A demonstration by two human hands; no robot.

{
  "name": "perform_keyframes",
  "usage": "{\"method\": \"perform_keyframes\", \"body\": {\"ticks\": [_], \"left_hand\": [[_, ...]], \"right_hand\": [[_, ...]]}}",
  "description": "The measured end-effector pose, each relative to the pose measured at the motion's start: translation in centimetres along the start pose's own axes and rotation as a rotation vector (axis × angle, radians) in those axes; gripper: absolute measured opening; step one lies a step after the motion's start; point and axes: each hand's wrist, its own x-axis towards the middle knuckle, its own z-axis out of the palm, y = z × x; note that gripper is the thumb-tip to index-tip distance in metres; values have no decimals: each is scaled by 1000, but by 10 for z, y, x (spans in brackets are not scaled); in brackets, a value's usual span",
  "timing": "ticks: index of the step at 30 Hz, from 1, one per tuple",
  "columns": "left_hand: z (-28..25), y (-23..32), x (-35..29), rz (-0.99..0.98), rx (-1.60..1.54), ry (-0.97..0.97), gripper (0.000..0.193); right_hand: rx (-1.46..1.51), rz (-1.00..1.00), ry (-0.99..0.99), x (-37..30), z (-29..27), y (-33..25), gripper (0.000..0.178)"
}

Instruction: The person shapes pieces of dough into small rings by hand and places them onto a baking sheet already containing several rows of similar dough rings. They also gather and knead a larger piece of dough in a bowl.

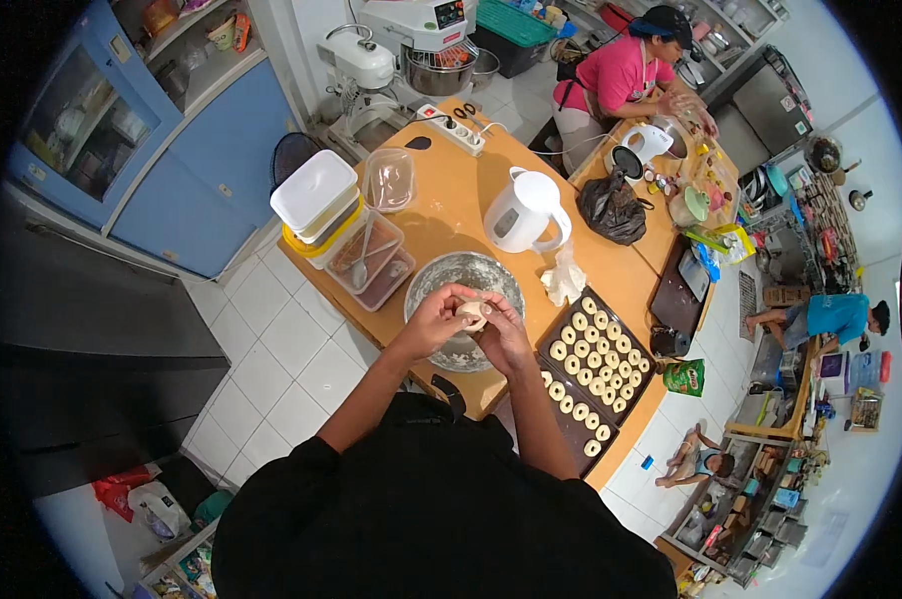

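Between both hands I hold a small pale piece of dough (472, 315). My left hand (438, 317) has its fingers closed on the dough's left side. From the other side my right hand (504, 333) pinches it too. Both hands are above a large metal mixing bowl (433, 276), whose inside is smeared with flour or dough. Right of the bowl, dark trays (583, 439) carry several rows of ring-shaped dough pieces (597, 385). A crumpled whitish plastic bag (565, 278) lies just above the trays.
Plastic containers (314, 196), one with a spoon (360, 268), stand left of the bowl. A white electric kettle (525, 212), a power strip (451, 130) and a black plastic bag (613, 212) are farther back. A person in pink (617, 75) works at the far table; a child (697, 461) sits on the floor at right.
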Motion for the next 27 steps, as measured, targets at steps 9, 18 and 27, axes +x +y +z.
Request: {"method": "perform_keyframes", "body": {"ticks": [9, 18, 27], "left_hand": [[2, 6, -3, -42, -171, 71, 36], [0, 6, -2, 1, 37, 79, 32], [1, 12, -5, -72, -190, 78, 27]], "right_hand": [[4, 20, 6, 0, 2, 0, 21], [45, 69, 0, -1, 1, -6, 22], [-142, 90, 48, -2, 2, -3, 27]]}}
